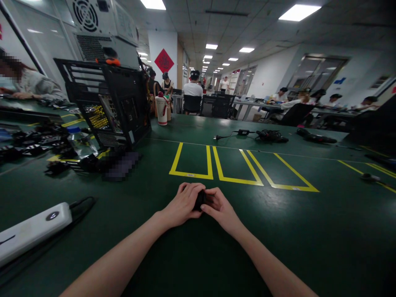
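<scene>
A small black object (200, 199) sits between my two hands, low over the green table (198, 255); its kind is hard to make out. My left hand (185, 203) curls round its left side, fingers over the top and thumb below. From the other side my right hand (220, 207) closes on it with bent fingers and thumb. The fingers hide most of the object. Just beyond the hands, yellow tape outlines (192, 176) mark the table top.
On the left stand an open black computer case (123, 103), a water bottle (81, 142) and a white power strip (37, 231) with a cable. A paper cup (161, 109) is behind. Coiled black cables (270, 136) lie at the back right. Several people sit farther off.
</scene>
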The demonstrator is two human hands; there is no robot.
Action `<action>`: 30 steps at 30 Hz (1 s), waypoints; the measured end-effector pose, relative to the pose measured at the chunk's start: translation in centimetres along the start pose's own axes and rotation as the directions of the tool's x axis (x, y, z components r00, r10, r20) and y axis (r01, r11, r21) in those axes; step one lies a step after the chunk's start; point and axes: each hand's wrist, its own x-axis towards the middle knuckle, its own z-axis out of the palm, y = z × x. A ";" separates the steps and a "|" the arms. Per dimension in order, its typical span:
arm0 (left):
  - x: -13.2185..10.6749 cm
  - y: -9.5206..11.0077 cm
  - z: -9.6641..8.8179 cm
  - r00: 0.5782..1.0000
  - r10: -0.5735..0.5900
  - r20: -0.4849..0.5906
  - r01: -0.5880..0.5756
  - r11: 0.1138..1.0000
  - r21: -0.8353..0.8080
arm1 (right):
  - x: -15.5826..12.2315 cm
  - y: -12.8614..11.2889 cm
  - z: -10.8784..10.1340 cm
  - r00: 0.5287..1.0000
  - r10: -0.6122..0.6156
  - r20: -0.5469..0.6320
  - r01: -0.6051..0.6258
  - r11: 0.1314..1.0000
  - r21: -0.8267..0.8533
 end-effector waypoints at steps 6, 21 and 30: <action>0.0 -0.3 0.5 1.000 -0.007 -0.025 0.007 1.000 0.008 | 0.0 -0.2 0.1 1.000 0.007 -0.026 -0.009 0.998 -0.054; 0.0 -0.3 0.8 0.999 0.001 -0.038 0.000 1.000 0.028 | 0.2 -0.1 -0.2 0.999 0.006 -0.037 -0.006 1.000 -0.005; 0.0 -0.4 0.8 0.999 -0.008 -0.032 0.009 1.000 0.023 | 0.1 0.4 -0.2 1.000 0.013 0.005 -0.013 0.998 0.055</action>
